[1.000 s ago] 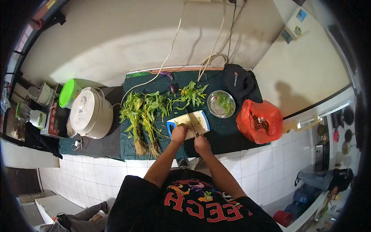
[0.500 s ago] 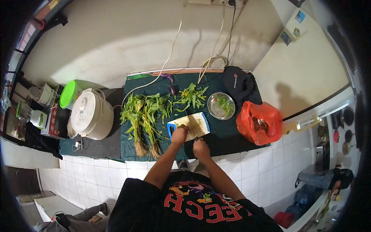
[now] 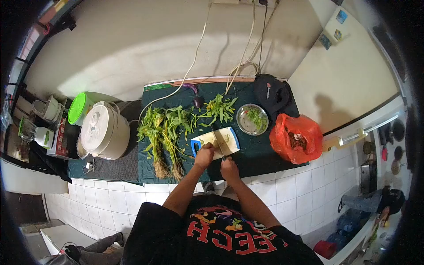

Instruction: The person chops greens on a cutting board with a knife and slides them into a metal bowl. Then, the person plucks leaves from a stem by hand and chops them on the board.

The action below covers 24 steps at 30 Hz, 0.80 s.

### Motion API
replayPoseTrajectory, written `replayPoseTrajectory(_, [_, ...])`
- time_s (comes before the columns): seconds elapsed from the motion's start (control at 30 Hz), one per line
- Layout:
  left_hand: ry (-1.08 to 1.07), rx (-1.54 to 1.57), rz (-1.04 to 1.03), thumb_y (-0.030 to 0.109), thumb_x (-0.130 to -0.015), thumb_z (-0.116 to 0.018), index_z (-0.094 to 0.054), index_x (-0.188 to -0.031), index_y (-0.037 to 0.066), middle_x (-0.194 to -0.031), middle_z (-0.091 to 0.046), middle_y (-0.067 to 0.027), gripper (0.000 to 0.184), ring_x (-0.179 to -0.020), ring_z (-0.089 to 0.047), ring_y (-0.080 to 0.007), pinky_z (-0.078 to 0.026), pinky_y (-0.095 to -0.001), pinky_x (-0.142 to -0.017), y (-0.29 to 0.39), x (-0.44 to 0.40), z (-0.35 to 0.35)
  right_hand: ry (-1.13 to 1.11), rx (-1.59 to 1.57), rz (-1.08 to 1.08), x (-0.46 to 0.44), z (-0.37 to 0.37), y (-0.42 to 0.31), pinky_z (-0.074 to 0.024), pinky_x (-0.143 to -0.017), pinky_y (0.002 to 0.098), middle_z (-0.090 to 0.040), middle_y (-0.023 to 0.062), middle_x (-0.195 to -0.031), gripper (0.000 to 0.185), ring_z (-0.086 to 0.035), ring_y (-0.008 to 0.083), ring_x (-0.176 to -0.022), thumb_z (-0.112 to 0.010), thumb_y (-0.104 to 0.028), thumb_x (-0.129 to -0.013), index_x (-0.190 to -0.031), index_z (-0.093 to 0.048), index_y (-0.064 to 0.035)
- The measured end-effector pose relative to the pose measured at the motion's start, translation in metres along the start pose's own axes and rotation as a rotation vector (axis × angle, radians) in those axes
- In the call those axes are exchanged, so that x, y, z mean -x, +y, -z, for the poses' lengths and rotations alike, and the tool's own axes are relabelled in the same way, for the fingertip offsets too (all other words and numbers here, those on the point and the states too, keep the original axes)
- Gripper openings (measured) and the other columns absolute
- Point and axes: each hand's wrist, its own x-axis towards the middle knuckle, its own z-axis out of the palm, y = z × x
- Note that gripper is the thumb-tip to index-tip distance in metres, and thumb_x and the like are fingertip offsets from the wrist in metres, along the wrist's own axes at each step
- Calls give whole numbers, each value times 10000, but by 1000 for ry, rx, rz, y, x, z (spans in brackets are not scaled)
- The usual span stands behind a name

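My right hand is closed around the dark handle of a knife, whose blade lies across a white cutting board with blue ends. My left hand is closed at the board's left part, beside the blade; what its fingers pinch is too small to make out. Behind the board lie cut leafy greens. Two bunches of rooted greens rest to the left. A metal bowl with chopped green pieces stands right of the board.
An eggplant lies at the back. A red plastic bag and black cap are at the right, a rice cooker at the left. Cords hang behind. Other people show at the lower left and right.
My right hand has shifted slightly left and down with the knife since the earliest frame. My left hand stays near the same spot on the board.
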Motion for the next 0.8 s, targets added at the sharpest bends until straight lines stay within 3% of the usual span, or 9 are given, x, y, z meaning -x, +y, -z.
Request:
replayPoseTrajectory(0.13, [26,38,21,68,-810,-563,-712,-956,51,-1042,-646,-134,209,-965,-645,-351,-542,-424,-835,4,0,3,-92,72,-82,-12,8,-9,-541,-793,506,-666,278,-899,371,-672,441,-905,-512,-271,-977,-1072,-515,88])
replayPoseTrajectory(0.33, [20,13,60,79,-824,-563,-716,-968,66,-1055,-651,-125,210,-975,-648,-338,-546,-425,-832,4,3,2,21,32,-31,4,1,-8,-551,-795,508,-674,276,-921,289,-686,428,-884,-475,-207,-959,-1020,-554,64])
replayPoseTrajectory(0.4, [8,28,79,86,-829,-564,-716,-967,70,-1056,-652,-122,206,-975,-649,-334,-548,-427,-830,3,4,0,-13,-20,-58,-5,7,-11,-543,-796,507,-672,285,-896,369,-675,434,-925,-507,-280,-979,-1044,-524,83])
replayPoseTrajectory(0.5, [6,-27,67,96,-843,-560,-715,-961,71,-1052,-652,-116,197,-973,-651,-330,-551,-429,-825,3,0,2,-106,50,-39,-6,17,-16,-542,-800,513,-669,287,-918,359,-670,438,-941,-504,-278,-979,-1048,-519,74])
replayPoseTrajectory(0.6, [-62,-71,119,103,-843,-563,-711,-954,69,-1031,-652,-113,189,-969,-647,-333,-552,-440,-822,6,2,3,-36,-45,-66,10,0,-4,-535,-823,515,-664,293,-964,348,-665,437,-957,-504,-279,-976,-1046,-533,60])
replayPoseTrajectory(0.73, [-7,-168,-11,111,-813,-579,-710,-932,80,-1004,-650,-102,180,-951,-633,-313,-540,-413,-820,6,3,6,-30,-20,53,-1,10,-10,-542,-820,503,-658,302,-984,339,-666,440,-957,-507,-270,-975,-1035,-534,63])
replayPoseTrajectory(0.8, [3,-227,-70,118,-806,-582,-712,-922,86,-999,-650,-95,177,-945,-627,-304,-534,-400,-819,8,4,10,-136,2,-148,-10,25,-28,-550,-811,492,-657,300,-951,327,-670,440,-937,-516,-253,-971,-1013,-526,70])
